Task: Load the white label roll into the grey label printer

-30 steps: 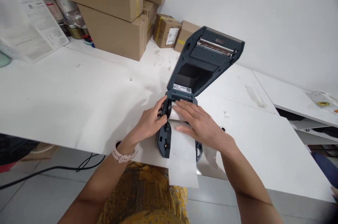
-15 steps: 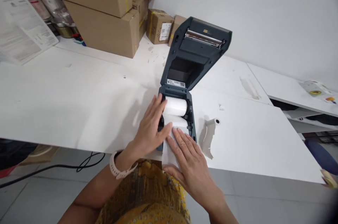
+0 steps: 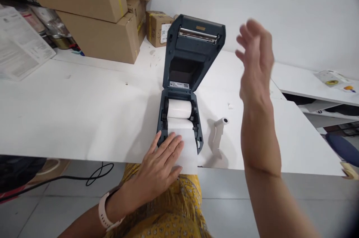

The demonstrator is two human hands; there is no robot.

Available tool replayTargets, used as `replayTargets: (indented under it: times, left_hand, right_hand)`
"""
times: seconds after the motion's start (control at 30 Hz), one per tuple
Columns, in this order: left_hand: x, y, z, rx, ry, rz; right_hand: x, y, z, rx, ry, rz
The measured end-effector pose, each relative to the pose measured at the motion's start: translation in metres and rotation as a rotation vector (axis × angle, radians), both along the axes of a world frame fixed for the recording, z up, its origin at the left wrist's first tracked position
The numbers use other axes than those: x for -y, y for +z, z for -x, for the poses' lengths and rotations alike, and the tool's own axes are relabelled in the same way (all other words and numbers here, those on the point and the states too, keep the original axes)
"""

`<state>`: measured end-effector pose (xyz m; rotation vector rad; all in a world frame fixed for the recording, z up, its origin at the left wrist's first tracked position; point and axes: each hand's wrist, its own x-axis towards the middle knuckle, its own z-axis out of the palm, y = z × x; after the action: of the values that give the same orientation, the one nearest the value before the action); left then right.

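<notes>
- The printer (image 3: 198, 108) is on the counter (image 3: 84, 107), near its front edge, with its lid (image 3: 193, 50) raised and leaning back.
- Inside the printer's base, the white roll (image 3: 180, 108) lies crosswise between two dark holders.
- From the roll, the strip (image 3: 190, 152) runs forward out of the base and over the counter's edge.
- The left hand (image 3: 160, 164) is open and palm down, its fingers nearly straight and slightly apart, the fingertips touching the strip and the thumb spread from them near the strip's lower part.
- The right hand (image 3: 254, 60) is raised to the right of the lid, well apart from it, with its fingers loosely bent and partly open; it is a little blurred.
- Right of the printer, the small core (image 3: 225, 120) lies on the counter with torn backing (image 3: 217, 137) trailing from it.
- Behind and left of the printer are the cardboard boxes (image 3: 98, 38), some stacked.
- At the far left is a printed sheet (image 3: 24, 45).
- A pale band (image 3: 103, 212) circles the left wrist.
</notes>
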<state>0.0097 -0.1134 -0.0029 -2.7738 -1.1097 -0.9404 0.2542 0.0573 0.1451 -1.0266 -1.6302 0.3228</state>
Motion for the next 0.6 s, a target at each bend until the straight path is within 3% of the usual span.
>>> replayTargets:
  times: [0.1, 0.2, 0.3, 0.43, 0.53, 0.6]
  left_hand:
    - [0.008, -0.001, 0.001, -0.004, 0.021, -0.011]
    - [0.014, -0.002, 0.002, 0.021, 0.034, -0.006]
    - [0.018, -0.002, 0.003, 0.108, 0.014, 0.019]
    - [0.023, -0.003, 0.008, 0.266, -0.029, 0.045]
    - [0.028, -0.008, 0.017, 0.382, -0.049, 0.040]
    - [0.028, -0.011, 0.020, 0.479, 0.069, 0.141]
  right_hand:
    - [-0.056, 0.016, 0.014, 0.014, 0.115, 0.179]
    - [-0.064, 0.015, 0.023, 0.026, 0.176, 0.180]
    - [-0.023, -0.004, 0.024, 0.038, 0.133, -0.052]
    - [0.063, -0.055, 0.021, 0.197, 0.075, -0.318]
    - [0.113, -0.103, 0.024, 0.290, 0.098, -0.275]
    - [0.131, -0.129, 0.029, 0.301, 0.059, -0.207]
